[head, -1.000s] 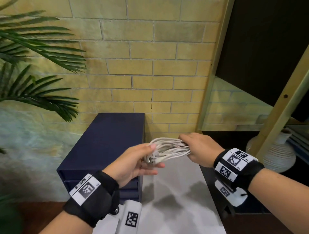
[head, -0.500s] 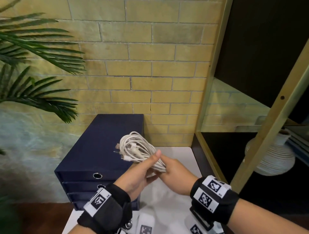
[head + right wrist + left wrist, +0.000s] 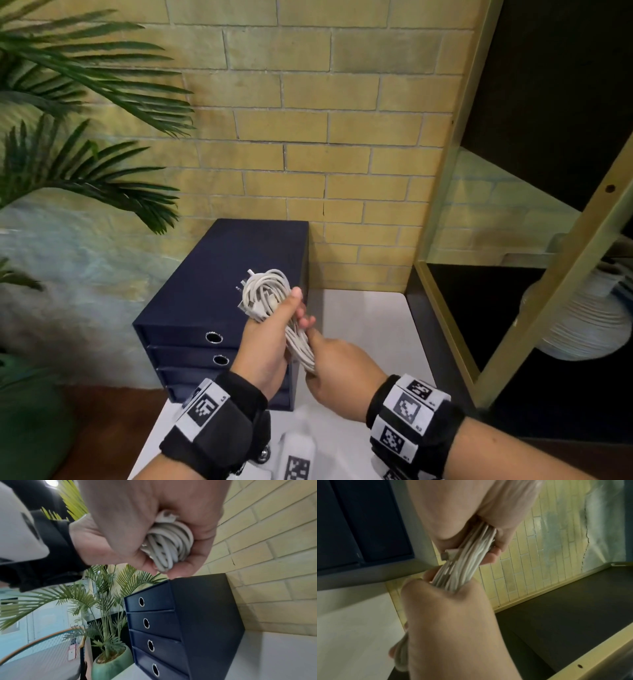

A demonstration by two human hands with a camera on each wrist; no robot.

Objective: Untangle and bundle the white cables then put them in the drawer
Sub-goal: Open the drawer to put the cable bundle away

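The white cables form one long coiled bundle, held upright over the front right corner of the navy drawer unit. My left hand grips the bundle round its middle, and loops and plug ends stick out above the thumb. My right hand grips the lower end just below. The left wrist view shows the strands running between both fists. In the right wrist view fingers curl round a looped end of the cables. The drawers with their ring pulls are all closed.
The drawer unit stands on a white table against a yellow brick wall. A gold-framed dark shelf with a white ribbed vase is to the right. Palm fronds hang at the left, above a green pot.
The bundle has turned from lying level between my hands to standing upright. Both hands have drawn closer together and moved left, in front of the drawer unit.
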